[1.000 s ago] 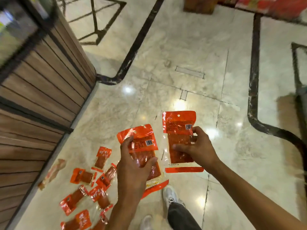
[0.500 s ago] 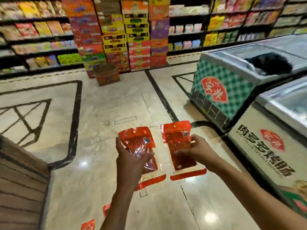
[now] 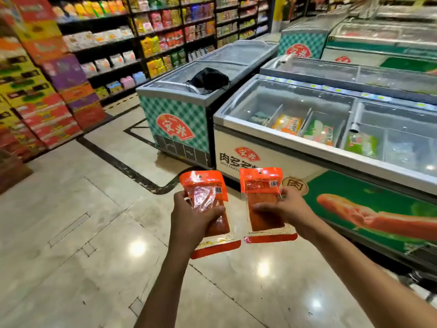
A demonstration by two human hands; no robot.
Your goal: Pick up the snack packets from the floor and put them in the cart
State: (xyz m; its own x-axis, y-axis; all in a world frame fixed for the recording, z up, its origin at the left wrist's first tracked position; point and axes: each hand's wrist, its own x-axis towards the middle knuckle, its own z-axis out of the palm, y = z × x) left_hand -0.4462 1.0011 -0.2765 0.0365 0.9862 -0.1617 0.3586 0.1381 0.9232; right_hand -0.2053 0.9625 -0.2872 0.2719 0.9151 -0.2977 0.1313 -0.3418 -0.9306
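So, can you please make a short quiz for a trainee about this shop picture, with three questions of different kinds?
1. True or false: each hand holds one orange snack packet.
2. Which thing lies on the lid of the green-checked freezer? A) a black bag B) a red box C) a bottle
3. Fill in: the shopping cart is ___ in this view.

Key
1. True: the left hand grips the left packet and the right hand grips the right packet.
2. A: the black bag lies on the green-checked freezer.
3. Not visible.
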